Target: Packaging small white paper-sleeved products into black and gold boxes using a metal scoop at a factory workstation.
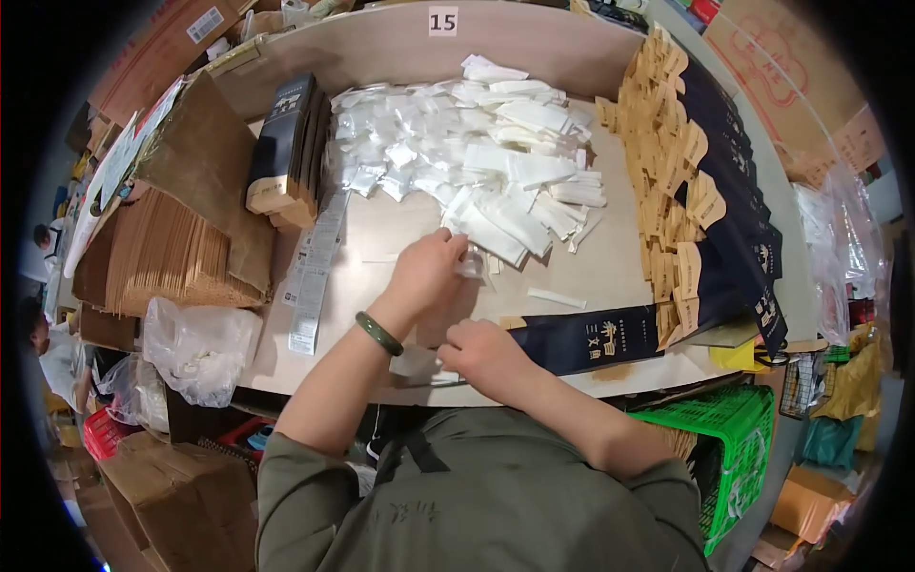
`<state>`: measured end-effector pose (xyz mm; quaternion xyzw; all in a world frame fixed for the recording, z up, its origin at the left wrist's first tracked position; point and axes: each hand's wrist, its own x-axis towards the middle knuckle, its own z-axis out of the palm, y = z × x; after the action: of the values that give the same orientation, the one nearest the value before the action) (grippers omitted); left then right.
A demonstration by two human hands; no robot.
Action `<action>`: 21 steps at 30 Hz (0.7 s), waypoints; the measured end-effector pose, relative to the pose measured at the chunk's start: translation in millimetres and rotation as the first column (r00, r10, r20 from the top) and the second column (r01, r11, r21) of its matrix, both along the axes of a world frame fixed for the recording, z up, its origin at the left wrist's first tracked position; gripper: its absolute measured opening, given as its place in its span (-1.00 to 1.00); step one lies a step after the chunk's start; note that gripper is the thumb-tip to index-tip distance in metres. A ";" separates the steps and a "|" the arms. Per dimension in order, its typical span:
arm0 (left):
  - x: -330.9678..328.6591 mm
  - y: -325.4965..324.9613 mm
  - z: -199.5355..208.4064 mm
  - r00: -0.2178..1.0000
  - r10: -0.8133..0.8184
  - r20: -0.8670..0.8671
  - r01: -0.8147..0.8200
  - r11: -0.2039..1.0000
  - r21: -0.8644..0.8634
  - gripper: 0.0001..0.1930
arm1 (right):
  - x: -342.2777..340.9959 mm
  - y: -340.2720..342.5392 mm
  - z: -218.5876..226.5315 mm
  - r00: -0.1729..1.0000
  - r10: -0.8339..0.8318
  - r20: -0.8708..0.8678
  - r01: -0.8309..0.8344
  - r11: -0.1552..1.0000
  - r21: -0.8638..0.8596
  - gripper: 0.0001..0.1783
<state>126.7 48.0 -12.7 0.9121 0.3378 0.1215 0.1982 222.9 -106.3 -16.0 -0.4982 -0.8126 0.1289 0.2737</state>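
Touches a small clear packet (pixel 469 265) with the bent fingers of the left hand (pixel 429 276), over the middle of the pale table (pixel 624 262), at the near edge of a heap of flat white packets (pixel 519 172); cannot tell whether gripping the small one or only resting against it. Curls the fingers of the right hand (pixel 488 357) inward, just nearer the body; cannot tell whether holding anything there. Wears a dark green bangle (pixel 379 334) on the left wrist and an olive-green garment (pixel 534 486).

Beyond the hands, has the white heap running leftward into a spread of clear packets (pixel 381 133). To the right, has a dark blue pouch (pixel 610 343) lying flat along the near edge, with a thin white slip (pixel 558 299) just past it. Farther right, has a long overlapping row of blue and tan pouches (pixel 734 219).

On the left, has a printed greyish strip (pixel 310 300) near a stack of dark pouches (pixel 284 133), then brown cardboard sheets (pixel 176 257) in a carton (pixel 195 143), with a crumpled clear bag (pixel 205 348) nearer. Faces a pale board (pixel 534 38) at the back. Below table level, has a green crate (pixel 753 458) on the right and a brown box (pixel 181 486) on the left.
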 end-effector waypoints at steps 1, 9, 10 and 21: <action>-3.7 1.1 7.0 1.000 -0.016 -0.015 0.016 1.000 0.003 -0.82 | -2.7 -1.0 -3.4 0.998 -0.036 0.057 0.034 0.999 0.031 -0.86; -112.1 -59.9 37.5 0.711 0.563 0.422 -0.264 0.769 -0.582 -0.61 | 113.7 -27.4 -1.9 0.793 -0.600 0.102 0.608 0.790 -0.081 -0.84; -120.7 -76.3 25.9 0.624 0.635 0.456 -0.229 0.706 -0.670 -0.67 | 119.9 -28.9 -5.1 0.780 -0.623 0.063 0.616 0.744 -0.260 -0.82; -103.7 -136.2 -8.1 0.856 0.419 0.303 -0.414 0.907 -0.083 -0.64 | 51.6 -8.9 22.8 0.797 -0.487 -0.356 0.374 0.862 -0.342 -0.91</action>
<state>23.0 -88.2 -20.7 0.7848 0.4918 0.3025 0.2253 274.5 -115.1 6.8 -0.6607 -0.5721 0.2727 0.4023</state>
